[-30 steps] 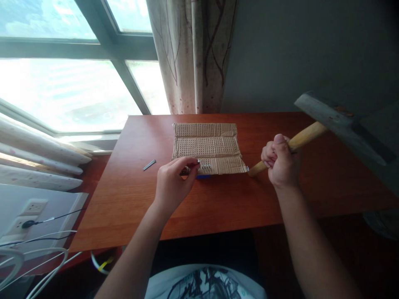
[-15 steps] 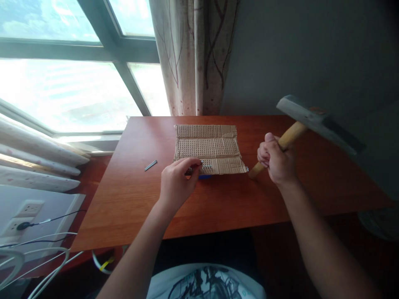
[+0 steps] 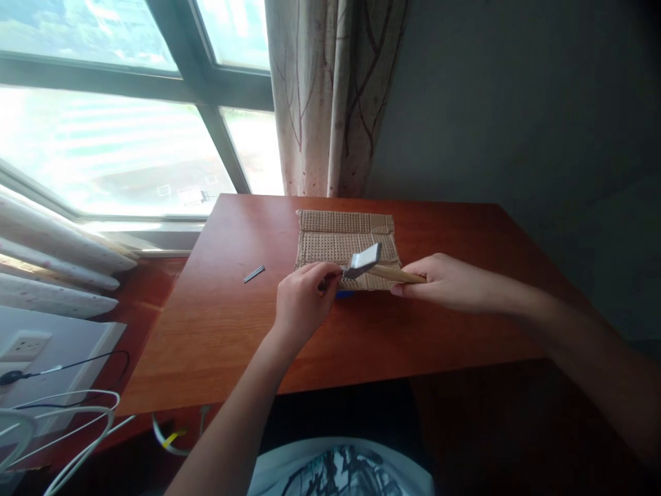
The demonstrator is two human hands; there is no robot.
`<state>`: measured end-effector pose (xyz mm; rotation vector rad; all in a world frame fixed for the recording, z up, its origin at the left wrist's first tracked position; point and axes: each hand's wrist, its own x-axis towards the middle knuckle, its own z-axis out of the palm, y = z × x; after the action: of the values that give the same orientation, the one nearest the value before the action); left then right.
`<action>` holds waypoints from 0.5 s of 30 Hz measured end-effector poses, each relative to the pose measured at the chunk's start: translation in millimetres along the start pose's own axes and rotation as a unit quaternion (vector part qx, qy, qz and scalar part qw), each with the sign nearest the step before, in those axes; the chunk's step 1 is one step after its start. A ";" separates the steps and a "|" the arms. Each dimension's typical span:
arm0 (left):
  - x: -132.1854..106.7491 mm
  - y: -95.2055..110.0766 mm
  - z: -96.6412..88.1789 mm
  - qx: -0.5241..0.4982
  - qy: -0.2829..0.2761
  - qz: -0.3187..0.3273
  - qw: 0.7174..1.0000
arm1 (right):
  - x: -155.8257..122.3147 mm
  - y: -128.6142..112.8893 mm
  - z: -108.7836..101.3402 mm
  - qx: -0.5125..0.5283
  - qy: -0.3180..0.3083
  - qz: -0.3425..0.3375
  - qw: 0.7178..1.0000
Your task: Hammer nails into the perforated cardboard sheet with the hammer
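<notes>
My right hand grips the wooden handle of a hammer. The metal hammer head is down over the near part of a brown cardboard sheet, just beside the fingertips of my left hand. Rows of small holes cover much of the cardboard. The left thumb and forefinger are pinched together at its near edge; what they hold is too small and hidden to name. Small dark metal bits show at the cardboard below the hammer head. A blue thing peeks out under the near edge.
A few thin metal rods lie on the reddish wooden table to the left. A window and curtain stand behind. White cables hang by the wall socket at the lower left.
My right hand has swung the hammer down and left, from raised at the right to over the cardboard by my left fingertips. My left hand keeps its pinch; the view has shifted slightly.
</notes>
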<state>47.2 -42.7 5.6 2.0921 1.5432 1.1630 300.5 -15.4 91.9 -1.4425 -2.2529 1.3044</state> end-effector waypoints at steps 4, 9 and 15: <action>-0.4 -0.3 0.0 -0.015 -0.001 -0.008 1.000 | -0.2 -14.8 -0.5 0.008 -0.003 0.000 1.000; 0.0 0.6 1.9 -0.003 0.001 0.001 1.000 | 0.7 -16.8 1.0 0.024 0.040 0.014 0.999; 1.0 1.9 2.0 0.011 -0.008 -0.006 1.000 | 1.9 -21.4 0.9 -0.047 0.008 0.033 0.998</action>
<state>50.0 -42.1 6.1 2.0990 1.5668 1.1269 285.0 -17.6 106.6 -1.5662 -2.3041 1.2148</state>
